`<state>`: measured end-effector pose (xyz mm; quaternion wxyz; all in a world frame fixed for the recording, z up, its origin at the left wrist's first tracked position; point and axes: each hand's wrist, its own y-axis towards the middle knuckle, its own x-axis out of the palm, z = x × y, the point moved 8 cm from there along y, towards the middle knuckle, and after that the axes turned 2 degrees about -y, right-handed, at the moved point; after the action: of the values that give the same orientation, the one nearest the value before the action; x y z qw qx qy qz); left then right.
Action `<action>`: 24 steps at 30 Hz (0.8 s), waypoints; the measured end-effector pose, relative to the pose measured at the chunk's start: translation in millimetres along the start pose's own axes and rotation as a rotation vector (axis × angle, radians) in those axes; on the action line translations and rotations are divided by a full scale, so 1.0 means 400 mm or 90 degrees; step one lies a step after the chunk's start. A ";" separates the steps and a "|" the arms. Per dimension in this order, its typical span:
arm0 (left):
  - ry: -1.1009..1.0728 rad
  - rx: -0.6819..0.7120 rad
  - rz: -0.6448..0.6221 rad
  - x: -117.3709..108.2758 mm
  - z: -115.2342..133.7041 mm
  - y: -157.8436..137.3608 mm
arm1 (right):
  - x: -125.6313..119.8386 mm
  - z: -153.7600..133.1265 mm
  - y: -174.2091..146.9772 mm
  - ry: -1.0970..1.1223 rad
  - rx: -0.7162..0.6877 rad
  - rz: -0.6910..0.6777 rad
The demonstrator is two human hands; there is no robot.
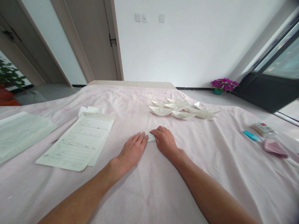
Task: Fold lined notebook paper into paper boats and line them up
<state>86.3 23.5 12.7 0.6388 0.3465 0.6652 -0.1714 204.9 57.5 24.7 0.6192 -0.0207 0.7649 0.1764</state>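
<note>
A small folded piece of printed paper (151,137) lies on the pink tablecloth in front of me, with both hands on it. My left hand (133,147) is closed over its left end, fingers together and pressing down. At the other end, my right hand (166,140) has its fingers curled, with the thumb on the paper. Part of the paper is hidden under the fingers. Beyond my right hand sits a group of several folded paper boats (182,109). To the left lie written, lined sheets (77,143).
More paper (21,133) lies at the far left. On the right are a clear packet (263,129), a light-blue object (251,135) and a pink item (274,147). The pink tablecloth (149,193) has wrinkles. A purple flower pot (217,92) stands on the floor beyond.
</note>
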 end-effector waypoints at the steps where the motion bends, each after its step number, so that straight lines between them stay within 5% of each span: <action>1: -0.005 0.000 0.003 -0.001 0.000 -0.001 | 0.000 0.001 0.000 0.001 0.001 -0.001; 24: -0.026 -0.014 -0.006 0.009 0.004 -0.004 | 0.003 0.000 0.001 0.004 0.004 -0.013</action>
<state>86.4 22.3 8.5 0.6550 0.3328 0.6556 -0.1744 204.6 58.2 23.7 0.6184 -0.0272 0.7672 0.1679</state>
